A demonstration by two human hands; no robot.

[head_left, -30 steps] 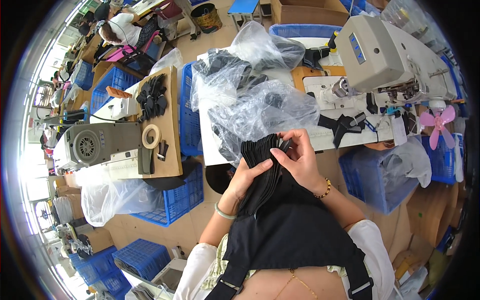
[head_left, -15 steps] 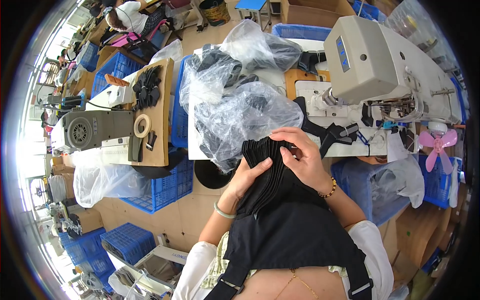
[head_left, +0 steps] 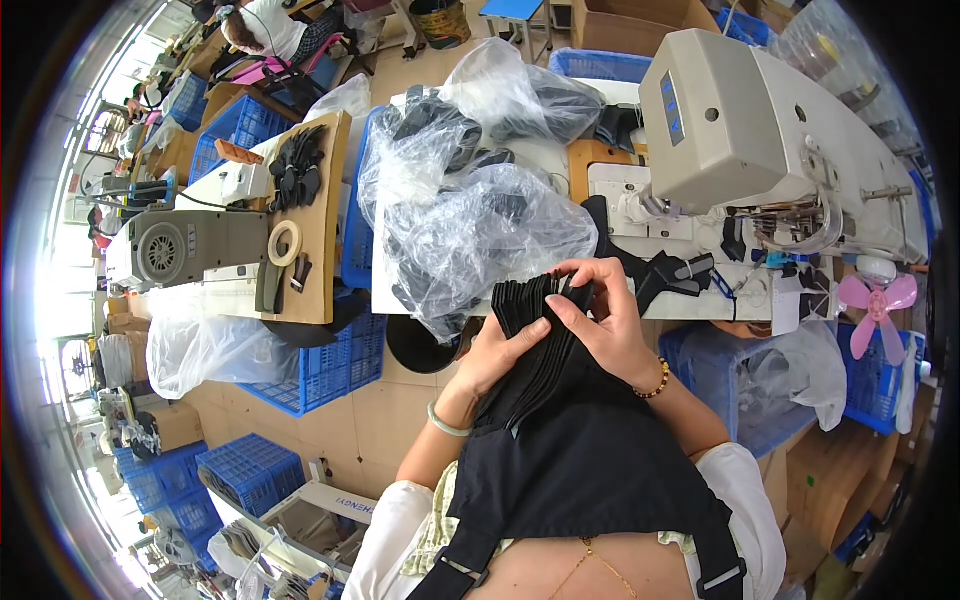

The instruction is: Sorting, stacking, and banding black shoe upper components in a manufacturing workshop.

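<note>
A thick stack of black fabric pieces [head_left: 535, 345] rests against my apron front, its layers fanned at the upper edge. Around its left side my left hand [head_left: 490, 352] is closed, the thumb lying across the layers. My right hand [head_left: 608, 318] pinches the upper right corner of the stack between thumb and fingers. Just beyond both hands, clear plastic bags [head_left: 490, 230] with dark pieces inside cover the table's near left part. More black pieces [head_left: 670, 275], some with grey strips, lie by the sewing machine [head_left: 715, 125] at the right.
A second machine [head_left: 190, 250] stands on a table at the left, with a tape roll [head_left: 285, 242] and black pieces [head_left: 296, 168] on its board. Blue crates [head_left: 340, 365] and a black bin [head_left: 415, 345] are below. A pink fan [head_left: 878, 305] is at right. Another person [head_left: 270, 32] sits far left.
My right fingers have curled in and now grip the stack's upper right corner, where they were more outstretched before. The left hand keeps its hold, and the view has shifted slightly.
</note>
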